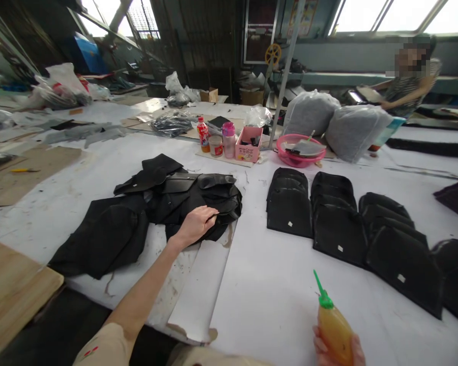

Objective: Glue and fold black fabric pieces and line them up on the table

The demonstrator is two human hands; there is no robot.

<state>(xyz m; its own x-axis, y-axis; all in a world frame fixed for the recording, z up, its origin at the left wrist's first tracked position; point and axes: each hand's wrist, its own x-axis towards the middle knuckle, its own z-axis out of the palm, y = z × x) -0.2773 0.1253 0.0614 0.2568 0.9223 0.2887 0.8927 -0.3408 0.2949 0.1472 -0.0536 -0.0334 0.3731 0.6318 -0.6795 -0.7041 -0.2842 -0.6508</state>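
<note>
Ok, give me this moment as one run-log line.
Left hand: touching black pile | right hand: holding green-nozzled bottle, nozzle up | black panels: overlapping in rows, right of pile

White-covered worktable [259,274], heaped black pieces [179,201] at left, overlapping black panels [338,226] at right, pink basin [297,161] beyond

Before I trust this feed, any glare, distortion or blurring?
In the head view, the top-right window is blown out white, edges look stretched, a co-worker's head is pixelated, the black pile loses fold detail; the bottle looks fairly crisp.
</note>
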